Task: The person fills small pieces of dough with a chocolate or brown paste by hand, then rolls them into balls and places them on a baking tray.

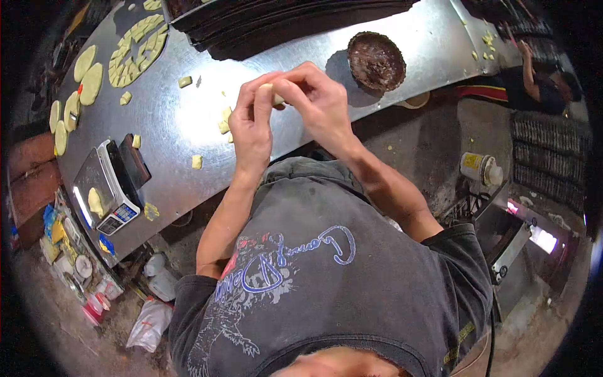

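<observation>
With left hand [251,119] and right hand [323,103] together above the table [168,122], clamped on a small dough piece [278,99] (partly hidden in the grip), apply light, even pressure; probably best to turn between presses; avoid tearing or over-thinning

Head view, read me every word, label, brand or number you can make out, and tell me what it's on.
No text reads with certainty.
Shirt: large blue stylised lettering, upside down, not surely legible.
Shirt, near the right shoulder: small yellowish marks, too blurred.
Scale: keypad markings, too small.
White bucket: yellow label, too small.
White bag: reddish marks, too blurred.
</observation>
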The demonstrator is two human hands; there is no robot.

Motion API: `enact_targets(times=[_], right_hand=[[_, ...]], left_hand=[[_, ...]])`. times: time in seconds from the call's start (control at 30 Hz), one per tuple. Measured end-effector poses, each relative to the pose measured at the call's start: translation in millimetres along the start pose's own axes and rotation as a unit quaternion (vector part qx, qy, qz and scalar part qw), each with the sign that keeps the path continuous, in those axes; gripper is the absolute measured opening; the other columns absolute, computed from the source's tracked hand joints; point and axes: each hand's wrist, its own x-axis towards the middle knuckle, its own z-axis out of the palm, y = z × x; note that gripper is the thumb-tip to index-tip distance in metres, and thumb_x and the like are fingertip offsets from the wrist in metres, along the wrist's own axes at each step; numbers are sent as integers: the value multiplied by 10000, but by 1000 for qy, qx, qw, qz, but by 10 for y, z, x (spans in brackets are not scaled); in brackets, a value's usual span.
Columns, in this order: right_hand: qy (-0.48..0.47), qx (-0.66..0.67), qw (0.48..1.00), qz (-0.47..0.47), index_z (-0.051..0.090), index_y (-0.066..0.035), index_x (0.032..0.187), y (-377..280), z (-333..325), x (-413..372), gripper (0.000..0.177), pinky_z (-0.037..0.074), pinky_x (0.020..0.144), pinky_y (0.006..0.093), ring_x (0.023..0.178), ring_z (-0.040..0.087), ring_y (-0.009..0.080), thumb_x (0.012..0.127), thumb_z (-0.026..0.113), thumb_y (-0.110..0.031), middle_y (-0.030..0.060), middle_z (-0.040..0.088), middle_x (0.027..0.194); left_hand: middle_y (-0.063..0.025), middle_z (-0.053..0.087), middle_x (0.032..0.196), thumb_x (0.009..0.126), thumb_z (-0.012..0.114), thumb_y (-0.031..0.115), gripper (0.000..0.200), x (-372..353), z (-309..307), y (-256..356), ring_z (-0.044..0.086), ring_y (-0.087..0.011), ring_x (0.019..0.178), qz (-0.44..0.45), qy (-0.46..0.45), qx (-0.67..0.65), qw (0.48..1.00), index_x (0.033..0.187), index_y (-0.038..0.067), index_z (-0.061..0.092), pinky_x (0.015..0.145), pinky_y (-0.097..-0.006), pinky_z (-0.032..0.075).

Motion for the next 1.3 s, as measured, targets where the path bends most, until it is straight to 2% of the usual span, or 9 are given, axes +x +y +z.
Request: enact_targets(times=[0.2,0.27,0.4,0.47,0.57,0.7,0.9,1.13,1.3], right_hand=[[21,-281,925,-255,743,-95,965,112,-245,57,160,487,708,307,864,518,209,823,816,-109,35,516,907],[-17,-278,938,-207,723,-93,961,111,-371,211,183,475,639,280,910,520,189,823,830,-147,26,513,921],[-155,134,964,172,651,-49,935,238,-399,368,230,412,458,187,736,564,117,869,812,-200,31,590,869],[-201,203,922,263,658,-21,1008,340,-368,424,220,457,484,207,540,546,114,900,777,-172,63,656,812],[-145,-41,972,178,668,-21,1110,366,-166,314,265,487,516,254,593,589,126,905,766,-157,73,684,833],[-144,-218,928,-266,686,-64,1145,411,46,137,364,501,874,379,976,631,251,809,818,-116,89,696,1090],[-109,-281,945,-127,651,-69,1230,1374,301,-293,419,430,977,439,1131,563,315,833,778,-105,125,635,1184],[-216,-345,910,-79,627,-58,1231,2236,936,-448,386,420,963,488,1109,527,392,852,685,-106,166,593,1188],[-237,-313,919,-39,628,-31,1125,2500,1431,-226,295,454,886,476,1022,566,405,832,650,-55,180,620,1100]], left_hand=[[14,565,709,1066,251,610,713,42,210,31,469,-36,599,-66,11,72,995,886,41,642,526,-210,369],[-11,602,718,977,53,745,942,45,249,8,532,-62,612,-100,-5,118,988,931,38,673,560,-212,395],[-50,701,825,930,-34,783,1065,-19,313,-115,645,-125,718,-59,-17,66,996,1069,23,698,677,-257,466],[-49,703,825,929,-22,791,1065,-12,275,-171,649,-128,736,-108,19,12,994,1096,22,695,688,-263,478],[-73,716,906,928,0,806,1072,-91,95,-227,670,-153,843,-193,54,-38,979,1199,8,663,743,-281,523],[-127,712,1047,948,67,795,1022,-277,-162,-133,698,-181,898,-242,97,-98,960,1376,-4,541,783,-307,566],[-208,645,1258,1037,395,625,849,-632,-798,-65,714,-225,890,-286,101,71,950,1598,30,168,856,-334,575],[-136,688,1217,1052,475,487,574,-1097,-1927,-79,650,-182,1052,-249,224,87,938,1308,-9,605,935,-330,487],[-127,706,1185,1059,482,435,495,-1093,-2250,-318,656,-214,1071,-222,142,200,944,1316,33,616,957,-350,484]])
